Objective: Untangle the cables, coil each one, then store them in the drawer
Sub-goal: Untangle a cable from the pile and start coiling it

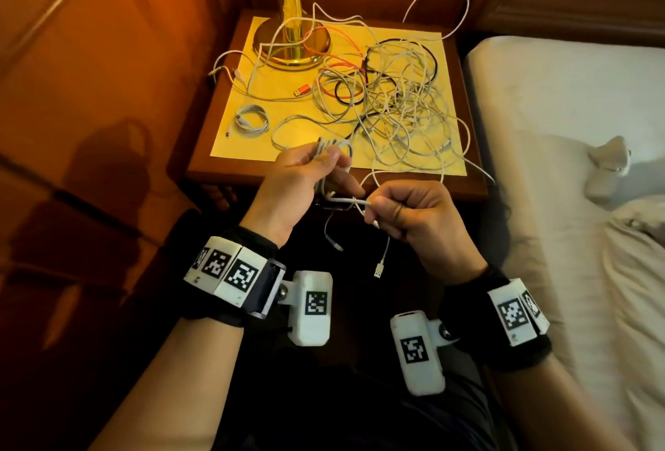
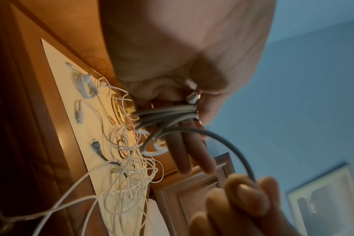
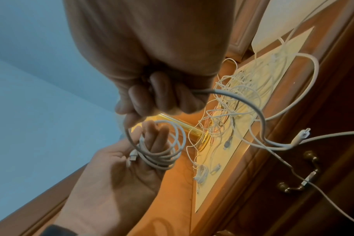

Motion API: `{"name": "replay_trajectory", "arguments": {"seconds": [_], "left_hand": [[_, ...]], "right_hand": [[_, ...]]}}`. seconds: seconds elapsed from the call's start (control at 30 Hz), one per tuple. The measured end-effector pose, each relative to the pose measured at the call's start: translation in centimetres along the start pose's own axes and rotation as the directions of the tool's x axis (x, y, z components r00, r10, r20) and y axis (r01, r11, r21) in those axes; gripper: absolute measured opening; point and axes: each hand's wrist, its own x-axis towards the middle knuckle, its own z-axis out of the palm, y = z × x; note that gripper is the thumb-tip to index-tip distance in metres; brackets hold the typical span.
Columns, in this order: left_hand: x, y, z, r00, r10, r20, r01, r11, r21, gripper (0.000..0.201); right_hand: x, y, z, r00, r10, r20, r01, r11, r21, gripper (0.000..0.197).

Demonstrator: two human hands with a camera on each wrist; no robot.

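Observation:
A tangle of white, black and orange cables [image 1: 392, 98] lies on the nightstand [image 1: 464, 184]. My left hand [image 1: 306, 177] holds a white cable coil [image 3: 162, 153] looped round its fingers, thumb pressing the loops [image 2: 164, 115]. My right hand [image 1: 403, 213] grips the free run of that same white cable [image 1: 349, 200] just right of the left hand, fingers curled round it [image 3: 218, 92]. One finished small white coil [image 1: 252, 119] rests at the mat's front left. The drawer front with its brass handle [image 3: 299, 183] shows below the tabletop.
A brass lamp base [image 1: 291, 44] stands at the back left of the yellow mat [image 1: 244, 141]. Loose plug ends [image 1: 378, 270] dangle below my hands. A bed with white sheets [image 1: 561, 163] lies to the right, wooden panelling [image 1: 90, 91] to the left.

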Motion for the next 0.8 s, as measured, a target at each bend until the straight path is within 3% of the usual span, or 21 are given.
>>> {"name": "replay_trajectory", "arguments": {"seconds": [0.2,0.3,0.47,0.6,0.8], "left_hand": [[-0.2,0.2,0.9,0.99,-0.019,0.142,0.019,1.0,0.006,0.031],[-0.2,0.3,0.9,0.987,-0.033,0.155,0.03,0.999,0.024,0.033],[-0.7,0.0,1.3,0.977,-0.08,0.198,0.064,0.994,0.087,0.035],[-0.9,-0.1,1.4,0.979,-0.105,0.176,0.099,0.994,0.042,0.036],[-1.1,-0.1,0.8,0.967,-0.132,0.217,0.156,0.983,-0.099,0.026]], "right_hand": [[1.1,0.1,-0.3,0.972,-0.096,-0.216,0.089,0.995,-0.044,0.019],[1.4,0.3,-0.1,0.946,-0.113,-0.304,0.104,0.994,-0.046,0.012],[1.3,0.4,0.7,0.932,-0.132,-0.337,0.128,0.991,-0.034,0.018],[1.7,0.7,1.0,0.904,-0.136,-0.405,0.116,0.99,-0.074,0.021],[1.4,1.8,0.8,0.911,-0.126,-0.393,0.121,0.992,-0.038,0.037]]}}
